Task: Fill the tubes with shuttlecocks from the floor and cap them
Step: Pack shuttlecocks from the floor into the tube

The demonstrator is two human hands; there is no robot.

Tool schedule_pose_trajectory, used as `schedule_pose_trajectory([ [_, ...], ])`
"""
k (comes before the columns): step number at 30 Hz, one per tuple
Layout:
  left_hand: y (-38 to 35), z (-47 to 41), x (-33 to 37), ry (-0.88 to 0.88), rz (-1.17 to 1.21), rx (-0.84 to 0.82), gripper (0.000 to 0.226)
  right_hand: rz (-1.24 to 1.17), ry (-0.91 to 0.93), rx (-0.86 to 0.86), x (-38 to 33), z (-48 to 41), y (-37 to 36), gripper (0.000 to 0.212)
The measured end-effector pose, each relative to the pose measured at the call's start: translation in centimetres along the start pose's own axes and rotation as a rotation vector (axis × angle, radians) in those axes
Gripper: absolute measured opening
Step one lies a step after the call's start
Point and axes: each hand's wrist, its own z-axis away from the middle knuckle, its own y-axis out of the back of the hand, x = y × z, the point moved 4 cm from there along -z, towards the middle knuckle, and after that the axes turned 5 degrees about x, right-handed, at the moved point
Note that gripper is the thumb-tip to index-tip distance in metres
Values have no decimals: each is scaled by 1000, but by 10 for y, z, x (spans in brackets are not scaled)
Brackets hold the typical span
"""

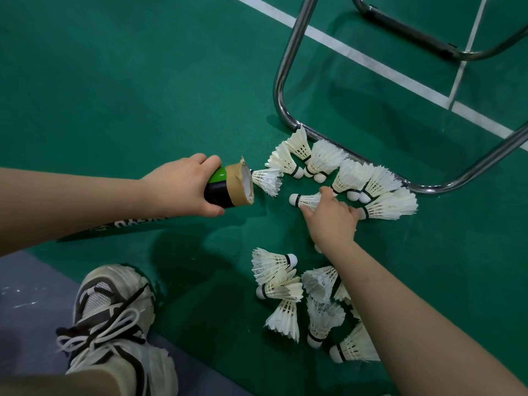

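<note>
My left hand [183, 187] grips a black and green shuttlecock tube [225, 190] near its open end, which is wrapped in brown tape and points right. One white shuttlecock [267, 181] sticks out of that mouth, feathers outward. My right hand [331, 221] is low on the floor, with its fingers closed around a white shuttlecock [304, 200] whose cork points left. Several more shuttlecocks [323, 160] lie in a row beyond my right hand. Another group of shuttlecocks [283, 284] lies nearer to me, partly hidden under my right forearm.
A chrome tubular chair frame [285, 67] stands on the green court floor [114, 81] just behind the far shuttlecocks. White court lines [371, 64] cross the upper right. My sneaker [114, 318] rests at the lower left, on the edge of a grey floor strip [31, 295].
</note>
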Motion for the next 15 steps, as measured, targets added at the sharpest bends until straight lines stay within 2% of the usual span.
schedule_pose_trajectory([
  [3,-1,-1,2,-7,1,0,57,-122,-81,-29,-1,-1,0,40],
  [6,-1,-3,4,-13,2,-2,57,-251,-117,2,-1,-4,4,27],
  [10,-2,-4,5,-15,2,-6,57,-803,-147,150,-4,-10,27,27],
  [12,-2,-4,5,-17,1,-10,57,-1017,-43,166,-15,-8,46,26],
  [15,-1,-6,7,-17,2,-11,58,-1086,173,139,-40,-1,66,29],
])
